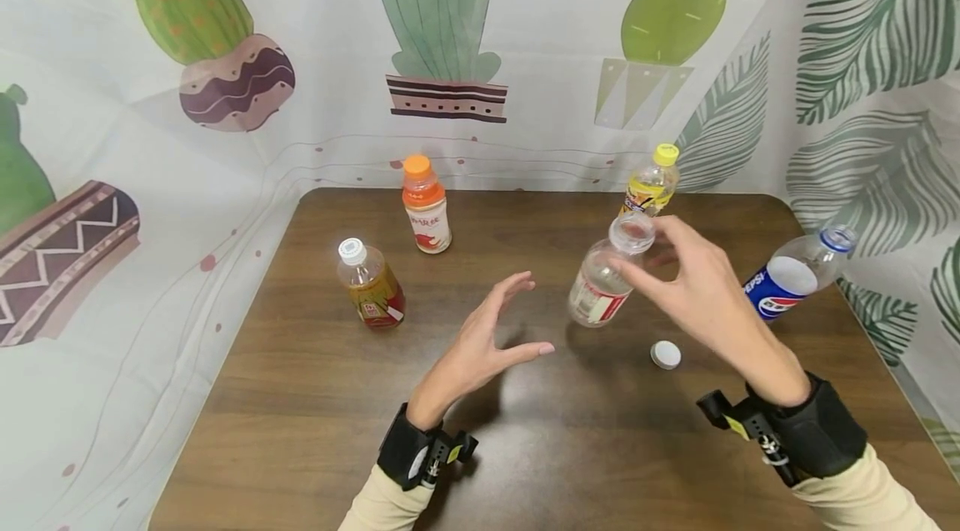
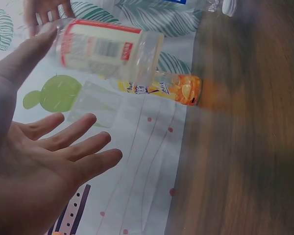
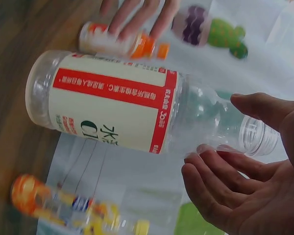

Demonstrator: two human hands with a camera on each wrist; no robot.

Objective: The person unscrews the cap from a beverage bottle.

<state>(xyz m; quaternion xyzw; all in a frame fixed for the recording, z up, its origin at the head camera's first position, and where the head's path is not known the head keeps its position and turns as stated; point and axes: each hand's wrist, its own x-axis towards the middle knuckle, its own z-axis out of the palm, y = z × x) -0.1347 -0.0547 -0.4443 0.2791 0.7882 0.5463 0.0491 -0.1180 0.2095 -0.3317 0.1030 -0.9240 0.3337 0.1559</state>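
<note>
My right hand (image 1: 701, 281) holds a clear uncapped plastic bottle (image 1: 600, 285) near its neck, thumb on one side and fingers on the other. The bottle's cream and red label (image 3: 112, 103) shows in the right wrist view, and its mouth lies toward the palm. Its interior looks see-through, with no liquid visible. My left hand (image 1: 483, 348) hovers to the left of this bottle, fingers spread and thumb apart, holding nothing. A white cap (image 1: 666, 354) lies on the table below the right hand.
On the brown table (image 1: 315, 439) stand a white-capped bottle (image 1: 372, 285) at left, an orange-capped bottle (image 1: 427, 210) at the back and a yellow-capped bottle (image 1: 651, 181) behind the right hand. An uncapped Pepsi bottle (image 1: 795, 277) is at right. A printed cloth (image 1: 322, 56) hangs behind.
</note>
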